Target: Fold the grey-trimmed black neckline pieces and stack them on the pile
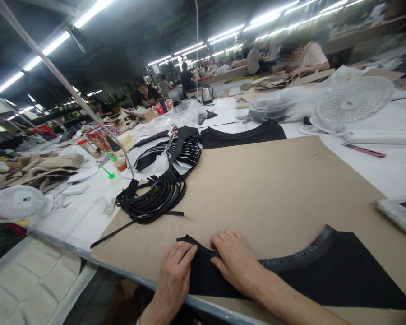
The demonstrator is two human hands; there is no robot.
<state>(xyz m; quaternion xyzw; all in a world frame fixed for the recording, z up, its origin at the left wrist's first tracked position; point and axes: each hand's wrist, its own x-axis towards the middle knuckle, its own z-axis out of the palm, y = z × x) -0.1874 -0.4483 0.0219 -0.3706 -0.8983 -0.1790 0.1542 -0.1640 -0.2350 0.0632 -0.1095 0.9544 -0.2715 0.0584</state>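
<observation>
The right hand [235, 259] is pinching the curved edge of the black panel [341, 271], which is lying across the lower centre and lower right; the left hand [176, 271] is touching its left end, whether gripping I cannot tell. Uneven pulling could be creasing that edge. Underneath, brown sheeting [274, 189] is spreading; black strips [152, 201] are coiling left of centre.

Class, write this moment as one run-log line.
left hand: touching black curved-edge fabric-like panel | right hand: touching same panel | beneath panel: flat tan sheet
</observation>
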